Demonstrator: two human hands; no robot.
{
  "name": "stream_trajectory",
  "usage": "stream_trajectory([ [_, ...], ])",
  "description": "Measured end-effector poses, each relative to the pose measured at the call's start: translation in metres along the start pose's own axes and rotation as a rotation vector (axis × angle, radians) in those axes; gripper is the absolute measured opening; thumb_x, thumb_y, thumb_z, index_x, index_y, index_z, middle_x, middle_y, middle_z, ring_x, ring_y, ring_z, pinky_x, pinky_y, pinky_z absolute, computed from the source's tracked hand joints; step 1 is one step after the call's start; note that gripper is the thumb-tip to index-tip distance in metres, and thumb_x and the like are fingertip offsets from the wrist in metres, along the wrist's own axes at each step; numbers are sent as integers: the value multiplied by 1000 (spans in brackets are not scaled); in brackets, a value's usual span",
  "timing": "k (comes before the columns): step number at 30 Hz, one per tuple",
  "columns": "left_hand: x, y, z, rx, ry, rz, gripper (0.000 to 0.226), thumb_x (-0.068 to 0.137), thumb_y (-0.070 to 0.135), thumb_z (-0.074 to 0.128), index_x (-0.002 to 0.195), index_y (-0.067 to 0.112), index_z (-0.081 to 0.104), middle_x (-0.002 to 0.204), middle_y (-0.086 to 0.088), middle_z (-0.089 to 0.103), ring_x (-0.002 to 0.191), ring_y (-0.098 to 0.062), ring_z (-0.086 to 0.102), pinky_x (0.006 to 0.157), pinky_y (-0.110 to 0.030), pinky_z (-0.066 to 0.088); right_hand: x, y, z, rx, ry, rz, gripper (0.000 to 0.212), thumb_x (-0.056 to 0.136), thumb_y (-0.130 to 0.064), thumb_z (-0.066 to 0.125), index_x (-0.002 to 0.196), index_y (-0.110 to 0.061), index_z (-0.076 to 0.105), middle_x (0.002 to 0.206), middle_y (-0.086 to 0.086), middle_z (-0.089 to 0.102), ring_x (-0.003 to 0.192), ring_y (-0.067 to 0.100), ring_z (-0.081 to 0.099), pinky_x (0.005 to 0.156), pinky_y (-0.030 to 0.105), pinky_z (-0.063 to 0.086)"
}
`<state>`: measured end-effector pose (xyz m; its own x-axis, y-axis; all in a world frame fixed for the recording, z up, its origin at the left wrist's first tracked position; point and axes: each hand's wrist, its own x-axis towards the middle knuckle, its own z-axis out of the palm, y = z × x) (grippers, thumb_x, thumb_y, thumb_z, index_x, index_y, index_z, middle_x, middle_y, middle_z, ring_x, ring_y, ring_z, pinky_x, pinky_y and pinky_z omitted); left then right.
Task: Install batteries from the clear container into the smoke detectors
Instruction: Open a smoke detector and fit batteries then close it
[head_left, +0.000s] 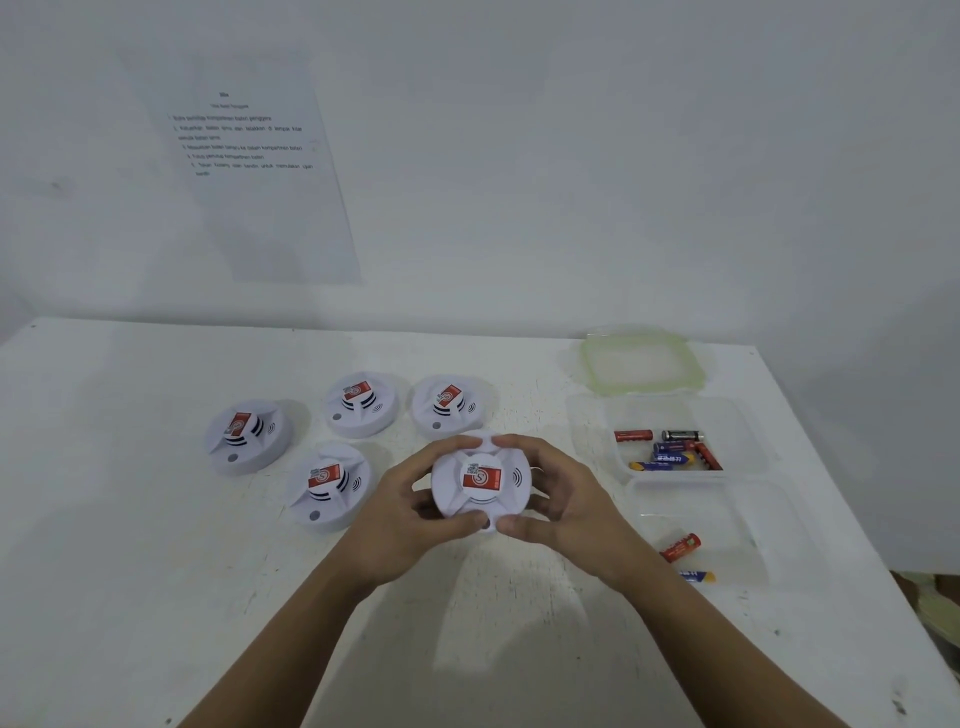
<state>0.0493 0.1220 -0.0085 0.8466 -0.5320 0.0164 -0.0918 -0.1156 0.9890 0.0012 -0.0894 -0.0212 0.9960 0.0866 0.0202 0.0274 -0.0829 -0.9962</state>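
Now the fingers (457, 445) of both hands are curled round the rim of one detector (480, 483), with the left hand (410, 501) and right hand (563, 496) clamping opposite sides, label up, over the counter (156, 571). The step looks like opening it, so it probably wants turning over. Keep the grip on the rim, clear of any seam, and twist evenly rather than prise. Left of the detector lie four other detectors (328, 486). Right of it, well apart, sits the container (740, 431) with loose batteries (670, 451), and the lid (641, 364) lies beyond. Check polarity before seating each cell.
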Motion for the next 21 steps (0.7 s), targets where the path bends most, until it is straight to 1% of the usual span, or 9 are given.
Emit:
stream_trajectory([
  [3, 2, 1, 0, -5, -5, -1, 64, 78, 8, 84, 133, 27, 58, 128, 12, 66, 123, -17, 63, 89, -34, 61, 0, 1, -1, 21, 3, 6, 67, 79, 2, 81, 136, -20, 55, 132, -6, 63, 124, 20, 61, 98, 43, 57],
  [7, 3, 0, 0, -2, -4, -2, 62, 78, 7, 84, 130, 31, 59, 127, 14, 67, 121, -14, 64, 88, -32, 61, 2, 1, -1, 28, 7, 7, 67, 79, 3, 81, 135, -20, 55, 131, -7, 64, 123, 20, 61, 98, 43, 57],
  [11, 5, 0, -1, -1, -6, 4, 63, 79, 6, 83, 132, 29, 58, 128, 14, 66, 122, -13, 63, 89, -33, 60, 3, 1, -1, 33, 8, 2, 66, 79, 3, 81, 136, -20, 55, 132, -4, 63, 124, 22, 61, 97, 41, 57],
  [14, 6, -1, -2, -13, -20, -10, 64, 81, 8, 82, 133, 33, 57, 130, 14, 64, 123, -15, 62, 90, -35, 60, 4, 2, 0, 33, 19, 9, 66, 78, 1, 82, 135, -23, 56, 132, -7, 63, 123, 21, 61, 96, 38, 58],
  [18, 5, -4, -2, -6, -3, -35, 67, 80, 12, 83, 135, 39, 54, 131, 19, 62, 123, -11, 62, 91, -35, 60, 4, 5, 4, 31, 36, 32, 66, 77, -2, 84, 134, -24, 57, 131, -7, 64, 123, 22, 61, 98, 44, 57],
  [21, 2, -7, -1, -1, 7, -38, 66, 80, 12, 83, 134, 38, 54, 129, 21, 62, 121, -8, 63, 90, -31, 60, 3, 7, 6, 22, 40, 32, 65, 77, -2, 84, 132, -26, 57, 129, -10, 65, 122, 21, 62, 98, 46, 57],
])
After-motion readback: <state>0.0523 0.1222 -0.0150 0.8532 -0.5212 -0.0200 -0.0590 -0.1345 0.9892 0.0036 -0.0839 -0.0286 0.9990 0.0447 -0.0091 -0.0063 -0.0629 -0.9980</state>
